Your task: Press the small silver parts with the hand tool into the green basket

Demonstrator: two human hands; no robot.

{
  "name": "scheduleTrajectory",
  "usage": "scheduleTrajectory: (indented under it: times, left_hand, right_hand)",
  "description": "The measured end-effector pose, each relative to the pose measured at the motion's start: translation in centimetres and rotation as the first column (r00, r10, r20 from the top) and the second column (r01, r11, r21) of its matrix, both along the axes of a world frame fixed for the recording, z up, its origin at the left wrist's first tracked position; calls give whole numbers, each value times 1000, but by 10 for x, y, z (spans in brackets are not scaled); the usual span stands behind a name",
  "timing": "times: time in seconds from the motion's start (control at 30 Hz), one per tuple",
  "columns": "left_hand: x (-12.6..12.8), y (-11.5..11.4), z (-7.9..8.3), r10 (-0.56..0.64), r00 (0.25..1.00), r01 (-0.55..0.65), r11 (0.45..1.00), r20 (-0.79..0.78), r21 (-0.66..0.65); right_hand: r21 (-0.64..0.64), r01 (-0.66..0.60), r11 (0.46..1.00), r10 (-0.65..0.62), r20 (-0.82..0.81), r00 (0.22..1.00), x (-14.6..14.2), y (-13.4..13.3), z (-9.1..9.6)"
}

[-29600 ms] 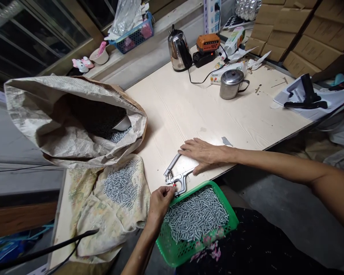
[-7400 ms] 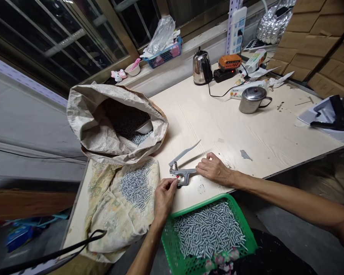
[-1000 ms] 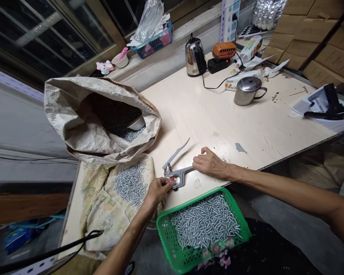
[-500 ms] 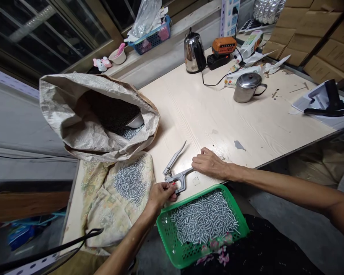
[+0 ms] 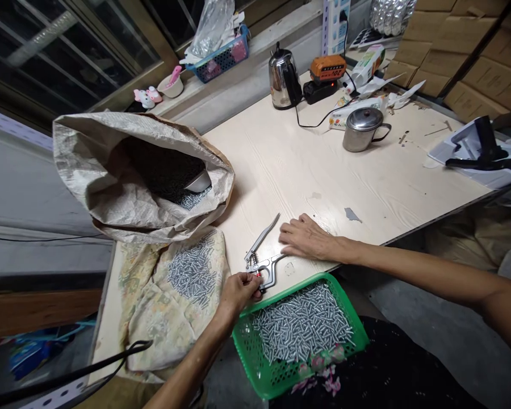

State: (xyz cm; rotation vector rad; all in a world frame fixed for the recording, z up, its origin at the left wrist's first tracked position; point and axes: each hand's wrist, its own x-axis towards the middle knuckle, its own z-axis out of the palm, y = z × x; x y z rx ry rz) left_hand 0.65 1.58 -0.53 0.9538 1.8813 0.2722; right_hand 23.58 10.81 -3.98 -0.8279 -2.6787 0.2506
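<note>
Grey snap pliers (image 5: pixel 271 274) lie on the table with their handles spread apart, a spring between the handles and a red piece at the jaws. My left hand (image 5: pixel 239 291) is closed, thumb and fingers pinched at the jaw end; anything small between the fingertips is hidden. My right hand (image 5: pixel 306 237) rests palm down by the tip of the lower handle, its fingers loosely bent and apart. Just below the pliers is a green basket (image 5: pixel 247 372) holding many small silvery screw-like pieces (image 5: pixel 304 324).
An open woven sack (image 5: pixel 80 170) with a metal scoop (image 5: pixel 199 182) stands at the left. More metal pieces (image 5: pixel 192 271) lie on a patterned cloth (image 5: pixel 166 335). Farther back are a kettle (image 5: pixel 283 76), a battery on a charger (image 5: pixel 323 74) and a lidded metal cup (image 5: pixel 361 133).
My right hand has loosened from its fist around the lower handle and its fingers have opened somewhat. My left hand stays at the jaws. The view has shifted slightly.
</note>
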Motion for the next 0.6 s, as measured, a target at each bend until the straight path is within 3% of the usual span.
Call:
scheduleTrajectory:
  times: [0.13, 0.27, 0.43, 0.6]
  left_hand:
    - [-1, -2, -2, -49, 997, 48, 999, -59, -11]
    - [-2, -10, -8, -102, 990, 106, 994, -98, 33]
    - [-3, -14, -7, -133, 984, 142, 988, -116, 65]
    - [-1, -14, -2, -148, 980, 162, 982, -134, 97]
  right_hand:
    - [122, 59, 991, -68, 69, 995, -24, 26, -2]
    - [208, -16, 978, -14, 141, 990, -37, 45, -9]
    - [292, 29, 956, -43, 42, 998, -19, 38, -10]
    - [240, 44, 970, -64, 74, 995, -5, 26, -13]
